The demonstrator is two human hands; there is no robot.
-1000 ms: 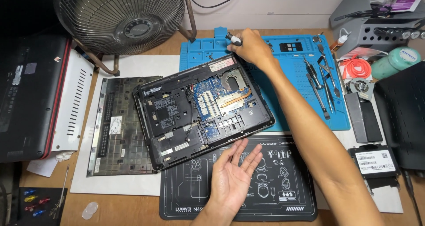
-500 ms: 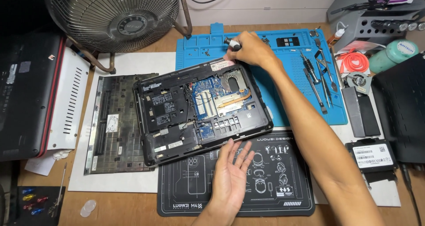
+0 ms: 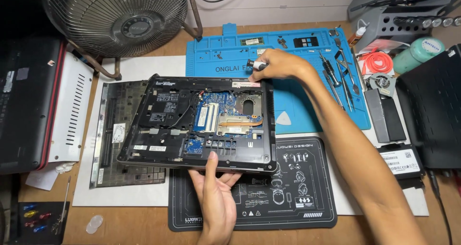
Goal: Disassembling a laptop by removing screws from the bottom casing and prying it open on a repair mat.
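Brown wooden table (image 3: 144, 221), cluttered; pale wall behind, round metal fan (image 3: 117, 17) at the far edge. Open black laptop base with exposed blue circuit board (image 3: 201, 122) lies mid-table, overlapping a blue silicone repair mat (image 3: 307, 105) behind it and a black printed work mat (image 3: 293, 197) in front. Left hand (image 3: 216, 189) grips the base's near edge, thumb on top. Right hand (image 3: 278, 65) is closed around a small silver-tipped screwdriver (image 3: 253, 65) just beyond the base's far right corner. Half a second earlier the left hand lay open on the black mat, clear of the base.
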